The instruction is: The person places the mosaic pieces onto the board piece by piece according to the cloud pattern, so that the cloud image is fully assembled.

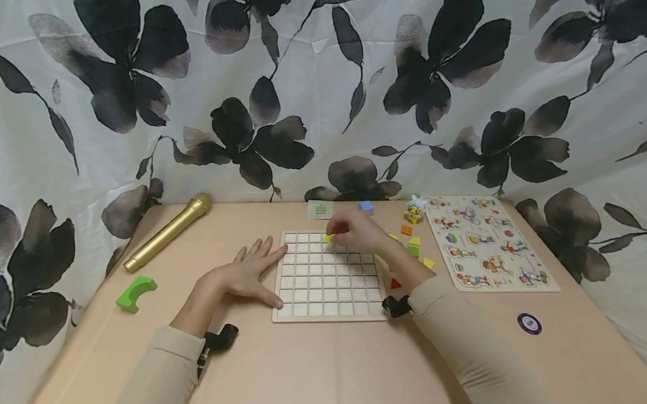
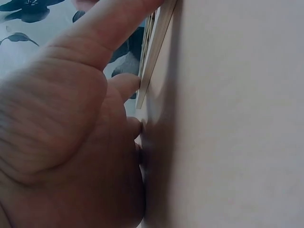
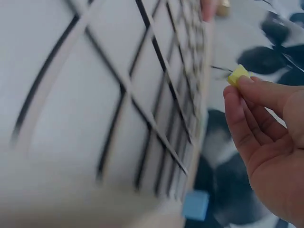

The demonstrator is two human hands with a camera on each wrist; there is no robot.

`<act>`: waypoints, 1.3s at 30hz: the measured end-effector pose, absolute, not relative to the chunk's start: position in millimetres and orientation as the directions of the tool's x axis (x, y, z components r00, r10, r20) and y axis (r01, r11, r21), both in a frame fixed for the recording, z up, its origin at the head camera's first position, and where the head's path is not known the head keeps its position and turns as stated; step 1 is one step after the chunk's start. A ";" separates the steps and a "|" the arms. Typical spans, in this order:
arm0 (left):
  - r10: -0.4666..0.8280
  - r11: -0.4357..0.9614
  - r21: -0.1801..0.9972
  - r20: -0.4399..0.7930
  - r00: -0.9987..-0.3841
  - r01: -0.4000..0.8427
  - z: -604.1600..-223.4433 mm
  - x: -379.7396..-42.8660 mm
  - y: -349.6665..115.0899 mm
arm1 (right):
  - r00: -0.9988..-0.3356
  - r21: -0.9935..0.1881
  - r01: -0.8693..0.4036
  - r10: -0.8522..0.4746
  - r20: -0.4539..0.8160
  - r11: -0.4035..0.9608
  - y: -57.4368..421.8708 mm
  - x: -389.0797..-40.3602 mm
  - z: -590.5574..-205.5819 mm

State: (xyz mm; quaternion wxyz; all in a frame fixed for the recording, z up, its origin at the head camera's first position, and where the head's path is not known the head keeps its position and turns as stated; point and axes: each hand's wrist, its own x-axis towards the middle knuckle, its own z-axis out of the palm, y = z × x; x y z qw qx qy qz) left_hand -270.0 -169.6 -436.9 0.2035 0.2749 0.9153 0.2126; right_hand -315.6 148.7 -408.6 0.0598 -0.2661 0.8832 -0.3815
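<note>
A pale square board (image 1: 314,292) with a raised grid of white cells lies mid-table. My right hand (image 1: 360,231) is over its far part and pinches a small yellow piece (image 3: 238,75) between thumb and fingertips; the right wrist view shows the piece held above the cells. Spread out at the board's left side, my left hand (image 1: 246,274) has its thumb and a finger touching the edge, and the left wrist view shows the board's wooden rim (image 2: 154,57) against them. Loose small pieces, among them a green one (image 1: 413,251) and a red one (image 1: 395,283), lie right of the board, partly behind my right forearm.
Behind the board are a small printed card (image 1: 320,209) and a blue block (image 1: 366,207). A bee-like figurine (image 1: 413,211) stands near a picture board (image 1: 494,247). A dark round disc (image 1: 529,323) lies front right. At left are a gold microphone (image 1: 168,233) and a green arch block (image 1: 135,294).
</note>
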 end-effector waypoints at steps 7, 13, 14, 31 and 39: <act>0.590 0.758 0.502 -0.256 -0.766 0.416 -438.0 -270.1 -169.2 | -0.839 -0.660 -0.436 -0.542 0.053 0.611 117.6 -328.0 -426.6; 0.589 0.759 0.500 -0.254 -0.767 0.417 -436.0 -269.7 -170.5 | -0.849 -0.634 -0.423 -0.527 0.030 0.647 109.2 -325.8 -429.3; 0.588 0.760 0.498 -0.255 -0.768 0.416 -436.1 -269.9 -170.5 | -0.851 -0.626 -0.423 -0.525 0.025 0.655 108.9 -324.8 -428.7; 0.592 0.755 0.507 -0.257 -0.764 0.415 -440.3 -268.2 -169.5 | -0.860 -0.583 -0.462 -0.498 0.110 0.668 148.1 -297.9 -408.1; 0.590 0.762 0.489 -0.255 -0.766 0.424 -441.8 -271.3 -170.5 | -0.926 -0.655 -0.378 -0.251 0.283 0.655 219.0 -280.5 -392.8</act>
